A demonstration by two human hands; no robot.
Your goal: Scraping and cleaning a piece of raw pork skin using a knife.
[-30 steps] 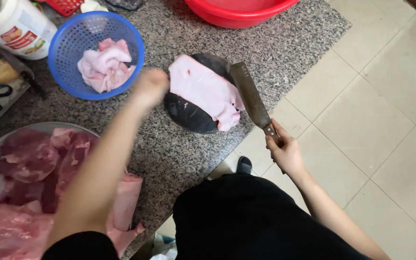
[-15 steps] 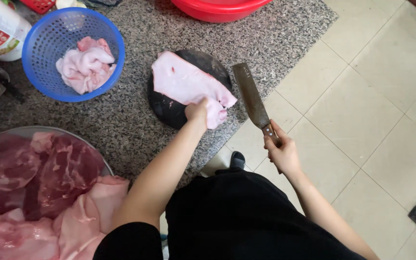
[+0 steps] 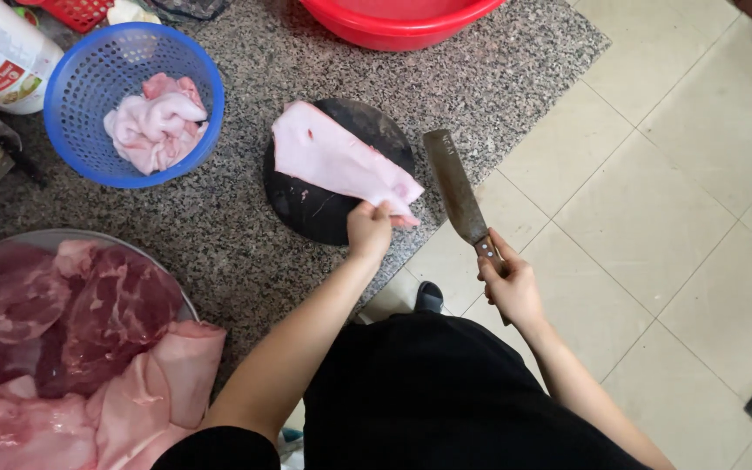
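left hand point(image 3: 369, 228) fingers pinch pork slab point(image 3: 341, 161) | right hand point(image 3: 508, 287) fingers clamp cleaver point(image 3: 454, 187)

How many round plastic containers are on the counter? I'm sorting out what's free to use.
2. A blue basket holding pale meat pieces sits at the upper left; a red basin sits at the top edge, partly out of frame. Others may lie outside the view.

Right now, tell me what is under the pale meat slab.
Under the pale meat slab lies a round dark chopping board on the granite counter. The left hand grips the slab's near end; the board beneath it is hidden.
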